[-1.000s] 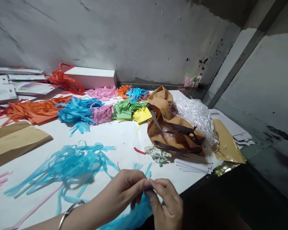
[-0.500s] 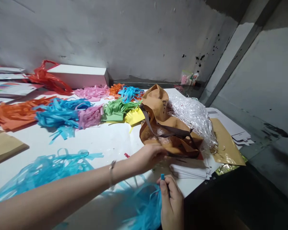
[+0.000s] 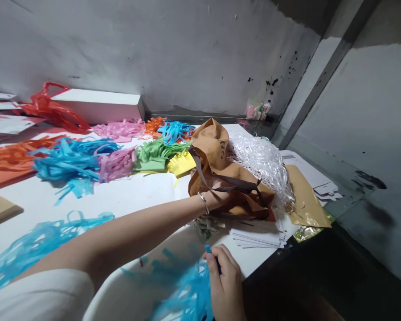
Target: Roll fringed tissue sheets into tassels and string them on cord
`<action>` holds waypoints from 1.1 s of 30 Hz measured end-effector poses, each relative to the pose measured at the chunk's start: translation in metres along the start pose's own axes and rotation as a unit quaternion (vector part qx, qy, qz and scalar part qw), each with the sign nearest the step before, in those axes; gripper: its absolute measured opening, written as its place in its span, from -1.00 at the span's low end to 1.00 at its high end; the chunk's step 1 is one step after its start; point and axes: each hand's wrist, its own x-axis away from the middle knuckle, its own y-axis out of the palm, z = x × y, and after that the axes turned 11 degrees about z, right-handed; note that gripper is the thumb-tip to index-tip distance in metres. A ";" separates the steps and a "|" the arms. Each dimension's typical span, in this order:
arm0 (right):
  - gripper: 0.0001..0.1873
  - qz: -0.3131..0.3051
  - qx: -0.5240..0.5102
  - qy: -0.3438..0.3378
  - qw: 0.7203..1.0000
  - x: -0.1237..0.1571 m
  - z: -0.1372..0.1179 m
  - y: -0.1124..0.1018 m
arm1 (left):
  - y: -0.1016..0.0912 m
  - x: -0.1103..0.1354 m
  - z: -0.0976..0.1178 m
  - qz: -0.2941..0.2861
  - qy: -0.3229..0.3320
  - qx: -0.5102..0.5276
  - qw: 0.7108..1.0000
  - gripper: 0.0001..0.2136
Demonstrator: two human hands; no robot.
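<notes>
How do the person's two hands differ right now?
The left hand reaches far out to the brown bag, its fingers partly hidden there; the right hand is near the table edge, in full view. The right hand's fingers pinch the blue paper fringe; what the left hand holds, if anything, cannot be seen. Both are bare.

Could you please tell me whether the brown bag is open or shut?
Open: the brown bag lies slumped on the table, and the left hand is pushed into its mouth, fingers hidden inside.
</notes>
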 end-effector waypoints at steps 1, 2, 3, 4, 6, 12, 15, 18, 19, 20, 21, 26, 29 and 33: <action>-0.69 0.000 0.002 0.000 1.000 0.000 0.000 0.000 | -0.006 0.005 0.001 0.002 -0.010 0.004 1.000 -0.73; -0.69 -0.001 0.003 0.001 1.000 0.000 0.000 -0.001 | -0.014 0.012 0.001 0.005 -0.021 0.009 1.000 -0.73; -0.69 0.000 0.005 0.001 1.000 0.000 0.001 -0.002 | -0.022 0.022 0.001 0.008 -0.032 0.011 0.999 -0.72; -0.69 0.005 0.008 0.001 1.000 0.000 0.001 -0.003 | -0.030 0.035 0.000 0.007 -0.047 0.020 0.999 -0.70; -0.69 0.020 0.014 -0.006 1.000 0.001 0.000 -0.006 | -0.046 0.070 0.000 -0.007 -0.105 0.083 0.991 -0.72; -0.81 0.008 -0.028 -0.062 0.998 0.008 -0.034 -0.015 | -0.072 0.183 0.009 0.015 -0.248 0.288 0.925 -0.71; -0.86 -0.018 -0.055 -0.115 0.992 0.011 -0.059 -0.011 | -0.072 0.218 0.008 0.052 -0.238 0.305 0.921 -0.72; -0.86 -0.039 -0.043 -0.189 0.980 0.013 -0.077 0.001 | -0.071 0.239 0.001 0.105 -0.221 0.312 0.918 -0.71; -0.86 -0.044 -0.031 -0.210 0.976 0.014 -0.080 0.005 | -0.072 0.245 -0.001 0.123 -0.217 0.310 0.918 -0.70; -0.85 -0.050 -0.018 -0.225 0.973 0.015 -0.083 0.009 | -0.072 0.249 -0.003 0.138 -0.214 0.306 0.917 -0.69; -0.85 -0.056 -0.007 -0.236 0.970 0.016 -0.084 0.012 | -0.073 0.254 -0.005 0.149 -0.212 0.300 0.918 -0.68; -0.82 -0.120 0.019 -0.252 0.960 0.016 -0.091 0.011 | -0.080 0.270 -0.005 0.162 -0.185 0.239 0.939 -0.67; -0.78 -0.196 0.011 -0.231 0.953 0.010 -0.097 0.005 | -0.083 0.277 -0.004 0.155 -0.150 0.178 0.960 -0.70; -0.77 -0.248 -0.021 -0.201 0.947 0.005 -0.103 0.003 | -0.087 0.282 -0.002 0.140 -0.099 0.108 0.979 -0.77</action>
